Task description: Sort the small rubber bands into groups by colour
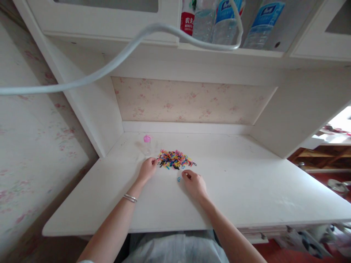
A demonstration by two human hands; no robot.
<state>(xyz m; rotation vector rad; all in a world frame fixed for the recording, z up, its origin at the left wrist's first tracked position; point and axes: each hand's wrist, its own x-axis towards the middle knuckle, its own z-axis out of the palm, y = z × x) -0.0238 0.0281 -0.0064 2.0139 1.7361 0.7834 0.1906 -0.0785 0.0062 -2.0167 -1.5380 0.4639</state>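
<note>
We have left hand [149,168] at left edge of colourful pile [175,160], right hand [195,184] beside blue piece [178,179] — fingers [188,172] curled, can't tell if grasping anything.

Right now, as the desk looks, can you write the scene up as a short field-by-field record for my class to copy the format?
Surface: white desk
Main item: loose pile of small multicoloured loops
Left hand: fingertips at the pile's left edge; grip unclear
Right hand: fingers curled, just nearer the wearer than the pile; contents unclear
Set apart: small blue piece beside the right hand
Behind left hand: pink-topped container
Left wrist: silver-coloured bracelet
Overhead: plastic bottles, pale cable
</note>
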